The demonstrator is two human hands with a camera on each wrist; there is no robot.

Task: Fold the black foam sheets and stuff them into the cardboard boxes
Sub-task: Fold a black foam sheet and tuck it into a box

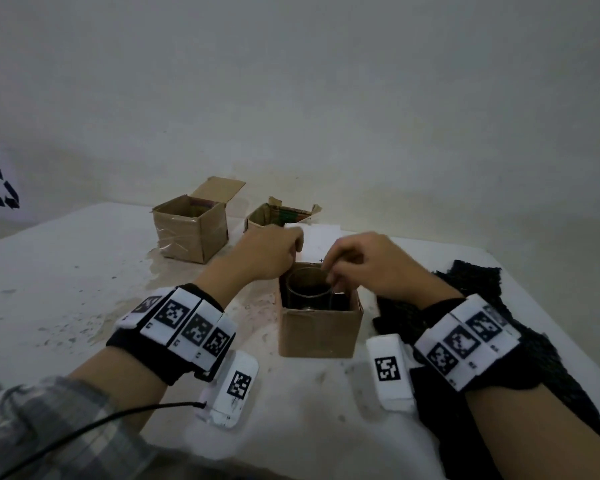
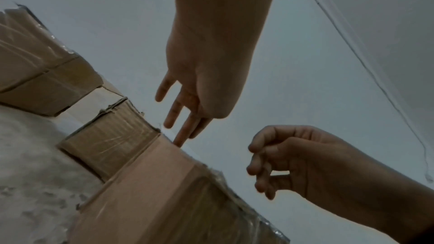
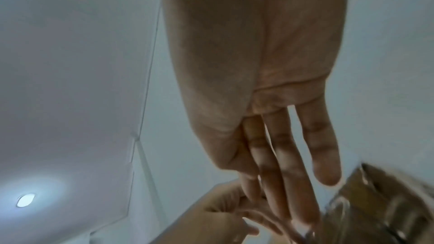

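So I've got the near cardboard box (image 1: 321,329) sitting open on the white table (image 1: 66,278), with black foam lining the inside and a clear glass tumbler (image 1: 309,289) standing upright in it. My right hand (image 1: 371,263) is over the box's far right corner, fingertips dipping toward the tumbler's rim; whether they actually pinch it, I can't tell, it's blurry up close. My left hand (image 1: 267,252) hovers by the far left corner with fingers extended downward and relaxed, one fingertip (image 2: 179,141) touching the box edge, grasping nothing. A pile of loose black foam sheets (image 1: 471,285) lies on the table to the right, under my right forearm. Two more open cardboard boxes (image 1: 191,228) sit farther back.
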